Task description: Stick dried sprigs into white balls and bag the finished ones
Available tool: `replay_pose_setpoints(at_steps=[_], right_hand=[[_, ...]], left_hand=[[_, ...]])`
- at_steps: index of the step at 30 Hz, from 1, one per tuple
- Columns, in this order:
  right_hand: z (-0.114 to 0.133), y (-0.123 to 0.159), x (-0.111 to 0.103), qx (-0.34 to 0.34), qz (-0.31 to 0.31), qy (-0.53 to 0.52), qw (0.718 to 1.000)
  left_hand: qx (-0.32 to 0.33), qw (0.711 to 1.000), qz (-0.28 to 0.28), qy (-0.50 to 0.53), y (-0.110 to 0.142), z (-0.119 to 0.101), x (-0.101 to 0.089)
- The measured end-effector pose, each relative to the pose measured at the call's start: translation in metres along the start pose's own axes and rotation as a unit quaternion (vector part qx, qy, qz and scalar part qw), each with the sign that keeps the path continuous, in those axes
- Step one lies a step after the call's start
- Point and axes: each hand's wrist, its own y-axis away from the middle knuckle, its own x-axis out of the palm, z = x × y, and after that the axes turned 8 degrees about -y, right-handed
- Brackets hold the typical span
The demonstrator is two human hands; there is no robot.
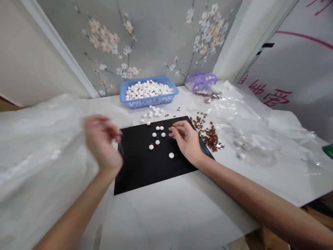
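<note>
Several white balls, one of them point(171, 155) nearest me, lie on a black mat point(145, 170) in front of me. Small reddish-brown star-shaped pieces are scattered among them near the mat's far edge. Over the mat's right part, my right hand point(186, 140) has its thumb and fingertips drawn together; what they hold, if anything, is too small to make out. My left hand point(102, 142) is raised at the mat's left edge, its fingers curled and smeared by motion. A pile of the brown star-shaped pieces point(209, 135) sits just right of the mat.
Behind the mat stands a blue basket point(123, 95) full of white balls, with loose white balls point(155, 111) before it. A purple packet point(201, 81) is at the back. Clear plastic bags point(249, 139) lie on the right, and white plastic sheeting point(39, 156) covers the left.
</note>
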Motion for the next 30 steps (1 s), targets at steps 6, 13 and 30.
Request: replay_pose_setpoints(at_steps=[6,13,30], right_hand=[[-0.002,-0.006,-0.005,0.078,0.013,0.004,0.997],[-0.008,-0.015,-0.007,0.128,0.037,-0.036,0.990],[0.006,-0.022,-0.008,0.188,0.181,0.016,0.965]], left_hand=[[0.178,0.877,0.285,-0.343,0.035,0.026,0.029],[0.177,0.866,0.239,-0.402,0.021,0.036,0.055],[0.159,0.879,0.319,-0.318,0.016,0.045,0.053]])
